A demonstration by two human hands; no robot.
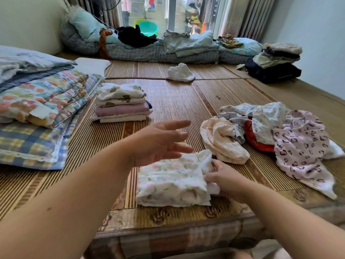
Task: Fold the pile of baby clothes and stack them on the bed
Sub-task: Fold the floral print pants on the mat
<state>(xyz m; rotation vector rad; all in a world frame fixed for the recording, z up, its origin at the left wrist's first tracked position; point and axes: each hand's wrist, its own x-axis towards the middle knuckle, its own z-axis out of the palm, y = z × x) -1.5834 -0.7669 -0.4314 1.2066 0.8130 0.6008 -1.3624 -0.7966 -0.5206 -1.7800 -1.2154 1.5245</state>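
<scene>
Landmark: the folded stack (121, 103) on the bed mat (186, 98). Count is five layers: two white pieces with brown flower print on top, one pink, two cream below. A dark blue edge pokes out on its right side; can't tell if that's a sixth.

Floral garment (171, 184): one piece, folded into a rectangle. It lies nearer you than the stack and to its right, close to the bed's front edge.

Hands: two, apart.
- Your left hand (160, 143) hovers between the stack and the floral garment, fingers straight and spread, holding nothing.
- Your right hand (222, 180) pinches the floral garment's right edge, fingers curled on the cloth.

Unfolded pile (270, 116), well right of the stack, has five pieces I can separate. They overlap, so the count is rough.
- one peach piece (222, 141)
- one grey print
- one red piece (257, 143)
- one white with pale blue print
- one pink heart-print piece (302, 146)

Other items:
- One crumpled white piece (180, 72) beyond the stack, to its right.
- One dark clothes stack (274, 62) far beyond and right of the stack.
- Folded quilts (41, 98) just left of the stack; layer count unclear.

Writing: a small mark on the red piece, too blurred to read.
</scene>
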